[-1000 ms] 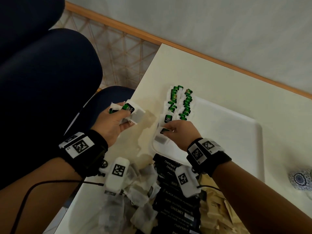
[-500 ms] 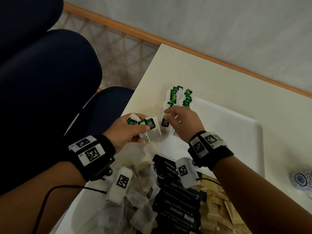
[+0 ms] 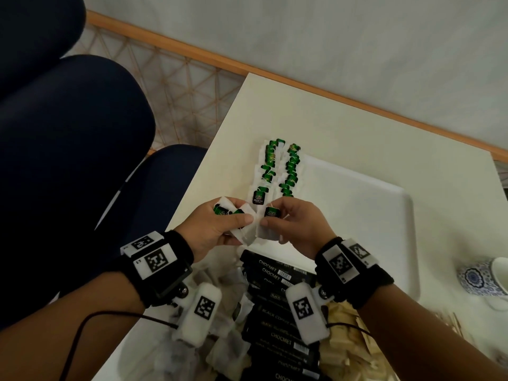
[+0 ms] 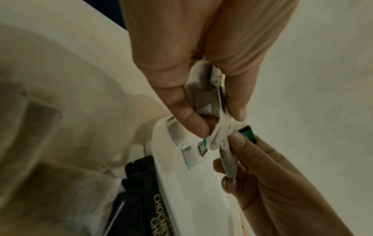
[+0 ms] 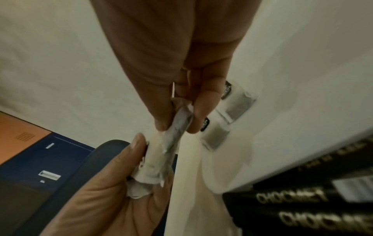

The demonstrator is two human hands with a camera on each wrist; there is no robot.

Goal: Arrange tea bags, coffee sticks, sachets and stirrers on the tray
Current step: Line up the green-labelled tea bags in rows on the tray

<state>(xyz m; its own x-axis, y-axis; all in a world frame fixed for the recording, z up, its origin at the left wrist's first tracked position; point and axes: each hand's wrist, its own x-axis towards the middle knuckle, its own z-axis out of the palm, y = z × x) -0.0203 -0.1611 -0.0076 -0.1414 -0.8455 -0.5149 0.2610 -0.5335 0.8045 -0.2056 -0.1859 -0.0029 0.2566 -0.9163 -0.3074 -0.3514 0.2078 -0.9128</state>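
Observation:
My left hand [image 3: 233, 215] grips a small bunch of white tea bags [image 3: 242, 229] with green tags, just off the near left corner of the white tray [image 3: 357, 215]. My right hand [image 3: 270, 218] meets it and pinches one tea bag [image 3: 268, 232] of that bunch between thumb and fingers. In the left wrist view the left fingers [image 4: 238, 102] close on the bags [image 4: 203, 94]. The right wrist view shows the pinched bag [image 5: 178, 127] edge-on. Two rows of tea bags [image 3: 277, 166] lie along the tray's left side.
Black coffee sticks [image 3: 280, 312] lie stacked on the table under my wrists. Loose tea bags [image 3: 220, 350] are piled to their left, beige sachets [image 3: 341, 356] to their right. A blue patterned mug [image 3: 481, 279] stands at the right. A dark blue chair [image 3: 68, 160] is left of the table.
My right hand has come back from the tea bag rows on the tray. My left hand has moved right with its bunch, and the right hand now pinches one bag of it.

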